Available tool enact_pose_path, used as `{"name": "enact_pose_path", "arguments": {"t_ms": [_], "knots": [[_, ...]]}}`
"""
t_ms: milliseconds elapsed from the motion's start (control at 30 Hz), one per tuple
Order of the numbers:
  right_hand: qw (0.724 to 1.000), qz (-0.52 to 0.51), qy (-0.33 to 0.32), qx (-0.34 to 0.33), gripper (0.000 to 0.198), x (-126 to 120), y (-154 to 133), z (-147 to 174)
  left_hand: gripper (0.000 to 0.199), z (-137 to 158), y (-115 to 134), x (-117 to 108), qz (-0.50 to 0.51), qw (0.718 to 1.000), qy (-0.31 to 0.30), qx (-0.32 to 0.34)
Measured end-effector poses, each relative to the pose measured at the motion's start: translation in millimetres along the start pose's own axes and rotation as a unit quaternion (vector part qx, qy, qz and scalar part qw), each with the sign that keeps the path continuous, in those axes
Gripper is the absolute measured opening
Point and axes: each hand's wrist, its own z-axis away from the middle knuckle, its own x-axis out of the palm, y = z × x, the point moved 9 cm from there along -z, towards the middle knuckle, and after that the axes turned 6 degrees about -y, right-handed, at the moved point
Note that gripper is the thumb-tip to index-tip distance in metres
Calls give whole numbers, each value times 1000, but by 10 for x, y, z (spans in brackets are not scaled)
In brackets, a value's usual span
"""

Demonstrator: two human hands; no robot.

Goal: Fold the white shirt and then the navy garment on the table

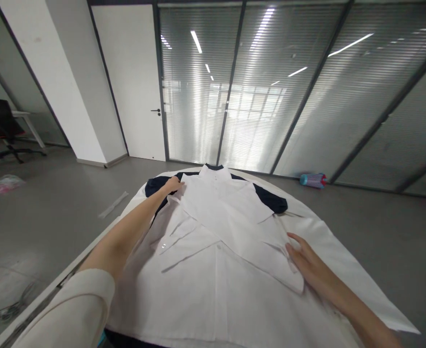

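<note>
Glass partition with blinds (252, 87) and a white door (131, 82) at back, grey floor (71, 203), light-covered table (343, 270) up front. White shirt (216, 203) laid out mid-table, collar toward the partition, dark garment (273, 199) showing from under it at both shoulders. More white cloth (184, 309) with a front seam fills the near side; can't tell if it's the same piece.

Left arm stretched long, nearly straight, reaching forward and inward, sleeve end near the elbow. Left hand (174, 184) palm down at the shirt's left shoulder edge, fingers curled together on the cloth; too small to tell if it's pinched. Right forearm slants in from the lower right. Right hand (302, 256) low by the shirt's right edge, hand turned inward, thumb and forefinger slightly apart at the fabric; can't tell whether they grip.
</note>
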Motion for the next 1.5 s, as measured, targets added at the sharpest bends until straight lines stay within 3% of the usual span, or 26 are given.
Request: {"name": "enact_pose_path", "arguments": {"t_ms": [100,267,367,433,533,633,767,867,933,1067,1167,1367,1500], "knots": [[1000,1,-11,-4,78,46,114,-14,28,-101,13,116,-19,999,12,-35],[994,42,85,-57,62,-203,59,-23,47,36,71,157,-34,998,52,-10],[992,68,77,-78,49,-213,17,-9,53,269,145,97,-51,992,105,47],[990,93,55,-93,41,-148,5,13,52,449,244,92,-90,979,134,121],[984,127,52,-113,39,-80,-5,71,47,613,311,306,-147,962,58,222],[979,155,56,-122,39,-27,-24,161,52,642,222,476,-148,959,-36,239],[966,228,48,-116,40,105,-100,363,55,679,272,422,-135,962,-25,236],[945,308,61,-87,42,151,-180,508,50,908,545,334,-124,958,33,256],[929,352,78,-86,41,136,-271,568,46,1228,865,358,-104,941,34,321],[899,417,79,-110,33,95,-417,560,32,2145,1595,625,-49,857,-98,504],[902,421,49,-80,35,58,-353,461,28,2632,2005,764,-27,828,-132,544],[936,347,-14,-56,33,55,-184,270,25,3048,2700,1126,-82,787,-93,604],[938,341,-8,-62,30,6,-163,219,10,3069,2924,1304,-104,777,-55,619]]}}
